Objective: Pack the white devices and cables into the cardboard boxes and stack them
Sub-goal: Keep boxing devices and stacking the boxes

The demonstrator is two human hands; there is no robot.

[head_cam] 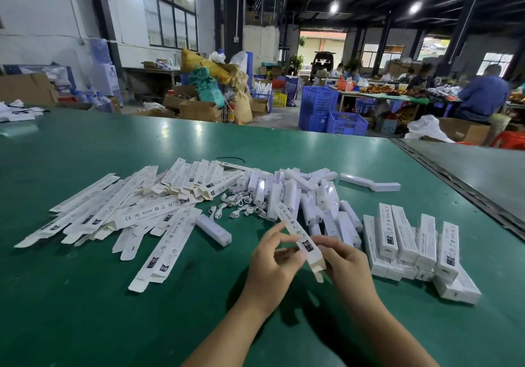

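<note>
Head view is showing one long white carton point(297, 233) held over the green table point(113, 310). The right hand point(345, 261) is gripping its near end, where the flap is hanging open. The left hand point(272, 258) is meeting the carton's side with curled, blurred fingers, so whether it is pinching cannot be told, nor what is sitting inside. Unfolded flat cartons point(127, 210) are lying in a heap to the left, overlapping too much to count. One white device point(213, 229) is lying alone just beside them. Beyond the hands, a dense pile of white devices point(298, 193) is spreading across the table, with a tangle of white cables point(235, 207) on its left edge. Two more devices point(369, 182) are lying apart at the far right. About ten closed cartons point(412, 241) are stacking up in two layers on the right.
</note>
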